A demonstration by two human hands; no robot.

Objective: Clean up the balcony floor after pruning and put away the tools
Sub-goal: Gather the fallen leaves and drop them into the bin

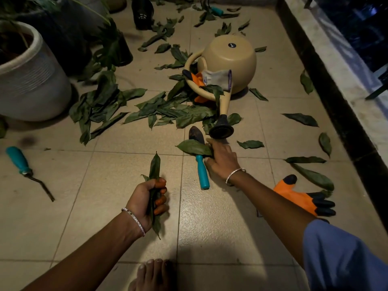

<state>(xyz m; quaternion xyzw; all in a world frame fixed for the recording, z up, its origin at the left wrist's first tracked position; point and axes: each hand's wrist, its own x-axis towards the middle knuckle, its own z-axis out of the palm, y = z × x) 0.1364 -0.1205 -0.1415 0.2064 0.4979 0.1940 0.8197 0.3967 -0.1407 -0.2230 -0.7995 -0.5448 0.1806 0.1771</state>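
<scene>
Head view shows leaf-gathering in hand: left hand (144, 200) fisted round a bunch of green leaves (155, 166) beside the teal-handled metal trowel (202, 175), right hand (221, 159) pinching 1 broad green leaf (193, 147) across it, probably to lift next.

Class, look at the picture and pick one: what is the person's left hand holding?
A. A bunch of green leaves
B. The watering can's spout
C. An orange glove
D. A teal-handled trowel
A: the left hand grips a bunch of leaves, while the trowel, the nearest orange glove and the tipped watering can all lie on the floor apart from it.
</scene>
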